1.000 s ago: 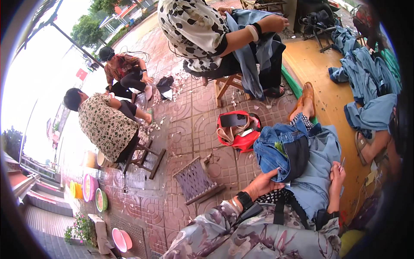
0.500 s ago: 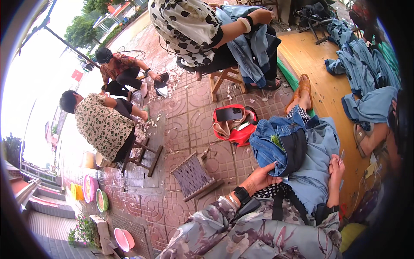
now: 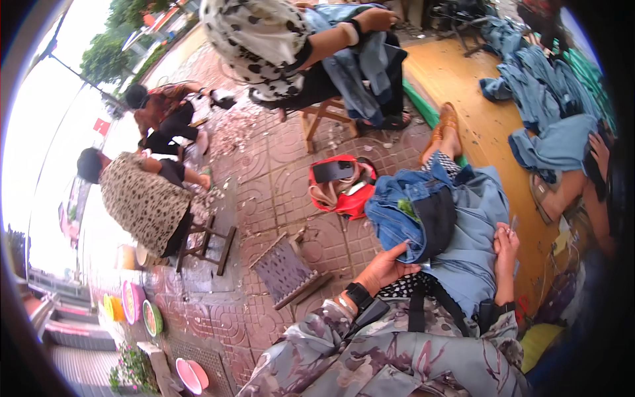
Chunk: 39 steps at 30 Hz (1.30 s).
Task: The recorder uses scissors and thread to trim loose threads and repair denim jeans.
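Note:
Across my lap lies a blue denim garment (image 3: 395, 221) with a dark inner band and a green patch in its folds. Lighter blue cloth (image 3: 473, 245) spreads to its right. My left hand (image 3: 387, 268) is closed, pinching the garment's near edge between thumb and fingers. To the right of the cloth, my right hand (image 3: 506, 250) is closed around a small thin metal tool (image 3: 514, 223), its tip pointing up. Most of that tool is hidden in my fingers, so its exact kind does not show.
A red bag (image 3: 344, 188) with a phone on top sits on the paving beyond my lap. Nearer left is a low folding stool (image 3: 284, 271). Denim pieces (image 3: 552, 99) are heaped on a wooden board (image 3: 436, 73) at right. Several seated people work nearby; colourful basins (image 3: 133, 301) stand left.
The whole view has shifted, so most things appear further left. Both my hands keep their grips. The farthest person at left has leaned and moved an arm with a dark item.

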Tool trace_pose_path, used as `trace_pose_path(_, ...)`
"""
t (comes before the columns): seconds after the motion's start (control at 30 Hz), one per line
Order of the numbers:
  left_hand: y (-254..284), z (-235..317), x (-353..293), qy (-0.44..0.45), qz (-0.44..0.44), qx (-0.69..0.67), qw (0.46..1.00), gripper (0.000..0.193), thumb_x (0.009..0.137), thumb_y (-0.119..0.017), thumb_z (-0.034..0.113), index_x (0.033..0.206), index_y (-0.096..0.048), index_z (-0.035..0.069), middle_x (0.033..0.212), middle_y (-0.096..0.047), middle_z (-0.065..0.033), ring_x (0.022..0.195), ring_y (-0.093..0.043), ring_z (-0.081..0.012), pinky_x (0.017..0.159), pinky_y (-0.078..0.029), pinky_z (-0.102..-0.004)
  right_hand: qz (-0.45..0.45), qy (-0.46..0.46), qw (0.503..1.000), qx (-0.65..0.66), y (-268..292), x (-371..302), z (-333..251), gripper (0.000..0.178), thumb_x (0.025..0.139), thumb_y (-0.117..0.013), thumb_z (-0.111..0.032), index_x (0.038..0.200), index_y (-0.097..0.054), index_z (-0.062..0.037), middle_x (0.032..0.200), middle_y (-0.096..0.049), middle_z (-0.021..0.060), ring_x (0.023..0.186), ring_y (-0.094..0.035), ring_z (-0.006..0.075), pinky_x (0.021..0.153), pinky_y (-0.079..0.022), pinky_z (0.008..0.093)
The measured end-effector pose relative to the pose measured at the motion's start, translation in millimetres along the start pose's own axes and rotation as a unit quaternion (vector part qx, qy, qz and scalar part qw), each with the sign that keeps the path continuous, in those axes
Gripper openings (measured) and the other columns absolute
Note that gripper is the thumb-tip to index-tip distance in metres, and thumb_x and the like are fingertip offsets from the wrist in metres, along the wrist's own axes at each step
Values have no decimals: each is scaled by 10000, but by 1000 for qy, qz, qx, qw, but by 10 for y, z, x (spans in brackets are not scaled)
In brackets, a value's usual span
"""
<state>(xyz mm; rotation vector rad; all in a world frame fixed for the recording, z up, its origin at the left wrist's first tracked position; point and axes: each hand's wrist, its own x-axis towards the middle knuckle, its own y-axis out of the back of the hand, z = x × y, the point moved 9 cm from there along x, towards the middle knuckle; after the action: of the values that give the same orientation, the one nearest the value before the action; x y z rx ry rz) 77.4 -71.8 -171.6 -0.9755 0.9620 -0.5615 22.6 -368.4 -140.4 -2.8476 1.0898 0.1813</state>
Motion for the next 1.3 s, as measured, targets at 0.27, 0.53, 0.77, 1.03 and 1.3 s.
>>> trace_pose_path(0.27, 79, 58, -66, -12, 28, -1, 1000, 326, 871, -509, 215, 1151, -498, 48, 1123, -566, -92, 1018, -543, -266, 851, -436, -470, -32, -3, 998, 56, -147, 12, -16, 167, 837, -523, -150, 899, -580, -6, 626, -498, -22, 457, -352, 20, 400, -266, 179)
trace_pose_path(0.53, -53, 30, -31, 0, -24, 6, 1000, 332, 816, -573, 284, 1041, -556, 41, 956, -616, -86, 826, -572, -237, 757, -455, -422, -22, -26, 997, 64, -77, -12, -25, 164, 842, -521, -120, 913, -567, 20, 657, -515, 21, 464, -397, 43, 414, -304, 180)
trace_pose_path(0.77, 23, 30, -27, 2, 21, 38, 999, 340, 823, -534, 327, 995, -565, 35, 914, -606, -77, 756, -533, -215, 750, -447, -414, -23, -28, 995, 94, -47, -28, -21, 145, 827, -519, -93, 901, -561, 24, 655, -522, 21, 465, -403, 48, 419, -318, 185)
trace_pose_path(1.03, 12, 24, -38, 7, -3, 17, 1000, 350, 765, -610, 315, 988, -572, 49, 940, -608, -71, 746, -529, -214, 756, -426, -410, -33, -28, 996, 75, -94, -41, -58, 176, 850, -516, -126, 929, -554, 27, 677, -512, 14, 485, -388, 40, 441, -317, 182)
trace_pose_path(1.3, 187, 51, -32, 5, 49, 44, 998, 288, 792, -559, 287, 967, -562, 58, 921, -587, -73, 758, -499, -232, 768, -416, -409, -34, -18, 996, 77, -90, -11, 1, 167, 841, -512, -104, 942, -556, 22, 673, -507, 17, 494, -401, 47, 440, -322, 185)
